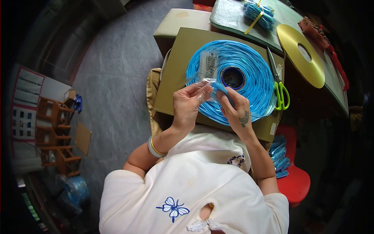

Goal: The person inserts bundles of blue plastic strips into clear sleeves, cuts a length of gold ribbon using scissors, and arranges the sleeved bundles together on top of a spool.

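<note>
A large roll of blue plastic strip (253,58) lies flat on a brown cardboard box (177,66) in front of me. Over its left part, thumb and fingers of my left hand (187,105) are pinched on a piece of clear plastic film with black print (209,64). Close beside it, my right hand (235,109) is closed around a folded piece of the blue plastic strip (219,90). Both hands nearly meet just left of the roll's dark core (233,77). Scissors with green handles (281,95) rest along the box's right edge, blades pointing away.
Behind the box, a table (230,15) carries a tied blue bundle (259,17) and a flat gold roll (290,43). On my right, a red chair (298,181) holds blue bundles (279,156). Wooden stools (58,132) and a wrapped blue roll (76,191) stand left.
</note>
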`<act>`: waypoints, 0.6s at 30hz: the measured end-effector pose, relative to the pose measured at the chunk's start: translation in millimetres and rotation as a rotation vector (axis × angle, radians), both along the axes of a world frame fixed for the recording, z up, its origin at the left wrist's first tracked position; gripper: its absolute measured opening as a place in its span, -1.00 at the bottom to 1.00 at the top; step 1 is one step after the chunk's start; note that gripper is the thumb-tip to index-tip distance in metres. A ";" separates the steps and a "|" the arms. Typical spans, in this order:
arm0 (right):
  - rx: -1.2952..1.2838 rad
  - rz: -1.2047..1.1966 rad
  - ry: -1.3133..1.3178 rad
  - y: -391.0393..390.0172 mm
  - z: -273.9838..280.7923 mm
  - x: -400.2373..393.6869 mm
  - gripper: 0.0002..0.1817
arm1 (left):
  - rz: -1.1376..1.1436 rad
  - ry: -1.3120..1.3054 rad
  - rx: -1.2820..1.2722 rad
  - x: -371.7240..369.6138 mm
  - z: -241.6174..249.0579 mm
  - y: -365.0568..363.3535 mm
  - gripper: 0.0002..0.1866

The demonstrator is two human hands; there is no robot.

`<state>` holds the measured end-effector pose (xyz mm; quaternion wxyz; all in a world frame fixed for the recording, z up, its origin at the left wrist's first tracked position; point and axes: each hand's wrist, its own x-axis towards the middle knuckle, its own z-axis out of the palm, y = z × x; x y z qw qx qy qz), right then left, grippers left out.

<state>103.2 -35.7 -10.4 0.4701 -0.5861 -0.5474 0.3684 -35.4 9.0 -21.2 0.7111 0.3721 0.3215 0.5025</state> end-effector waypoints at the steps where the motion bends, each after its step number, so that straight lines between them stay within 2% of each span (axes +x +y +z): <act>1: -0.032 0.012 0.121 0.4 1.5 -0.8 -0.87 | 0.007 -0.008 0.011 0.9 1.2 0.4 -0.69; 3: -0.098 0.036 0.365 0.7 4.4 -1.6 -0.86 | 0.022 -0.025 0.033 2.0 3.7 1.4 -0.67; 8: -0.254 0.035 0.506 2.2 13.0 4.0 -0.83 | -0.083 -0.073 -0.037 -4.6 14.3 8.4 -0.69; 13: -0.284 0.117 0.524 3.7 12.2 11.3 -0.82 | -0.189 0.016 0.063 -12.9 9.4 18.2 -0.70; 18: -0.185 0.037 0.493 2.6 9.6 -1.0 -0.83 | -0.123 0.013 0.089 -8.6 11.5 13.3 -0.72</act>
